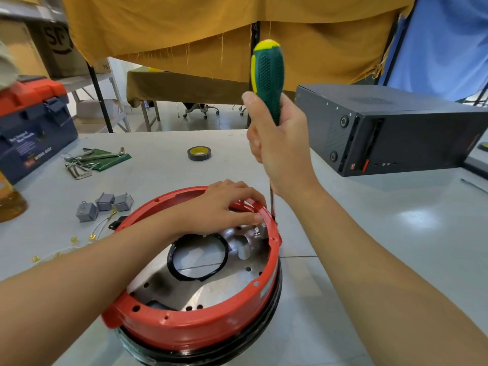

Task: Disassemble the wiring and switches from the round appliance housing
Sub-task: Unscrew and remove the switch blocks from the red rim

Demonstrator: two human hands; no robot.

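The round red housing [169, 326] sits on the grey surface [396, 247] near its front edge, open side up, showing a metal plate [219, 289] with a black-rimmed hole. The left hand [224, 204] rests on the far rim, its grip pinched together on a small metal part inside; exactly what it clasps is hard to make out. The right hand [277, 143] has its grip clamped around a green-and-yellow screwdriver [268, 77], held upright with the tip at the rim's outer edge. Three grey switches [104, 206] with yellow-tipped wires [74, 241] lie left of the housing, apart from it.
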